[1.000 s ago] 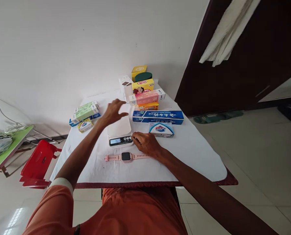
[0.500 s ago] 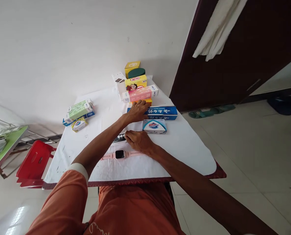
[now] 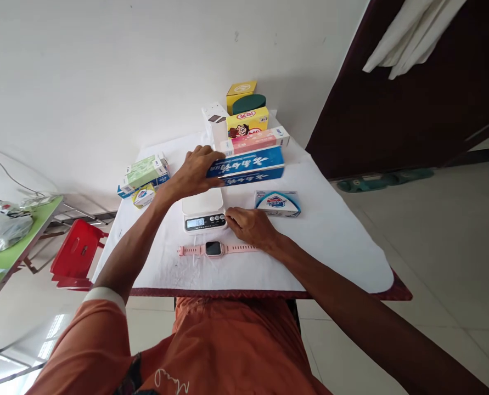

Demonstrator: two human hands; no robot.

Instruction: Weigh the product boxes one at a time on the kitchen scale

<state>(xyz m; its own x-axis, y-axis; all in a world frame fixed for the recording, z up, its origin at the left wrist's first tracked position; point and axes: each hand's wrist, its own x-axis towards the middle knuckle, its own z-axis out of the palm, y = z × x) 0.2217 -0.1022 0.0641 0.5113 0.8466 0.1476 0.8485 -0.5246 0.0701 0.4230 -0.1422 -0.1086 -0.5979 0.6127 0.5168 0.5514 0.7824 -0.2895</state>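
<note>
My left hand (image 3: pixel 198 170) grips the left end of a blue toothpaste box (image 3: pixel 252 164), raised above the far right of a small white kitchen scale (image 3: pixel 203 204). Digits glow on the scale's display, too small to read surely. My right hand (image 3: pixel 250 225) has its fingers bunched at the scale's right front corner, by the buttons; the fingertips are partly hidden. A pink-strapped smartwatch (image 3: pixel 213 249) lies stretched out in front of the scale. Just beyond my right hand is a white and blue soap box (image 3: pixel 277 203).
At the back stand a pink box (image 3: pixel 256 142), yellow cartons (image 3: pixel 248 122), a dark green lid (image 3: pixel 249 103) and a white box (image 3: pixel 217 123). Green and blue boxes (image 3: pixel 145 171) with a small yellow soap box (image 3: pixel 144 196) sit left. A red chair (image 3: pixel 77 252) is beside the table.
My left hand has taken the blue toothpaste box by its left end and lifted it leftward, uncovering the scale. My right hand stays at the scale's corner. The view has shifted slightly.
</note>
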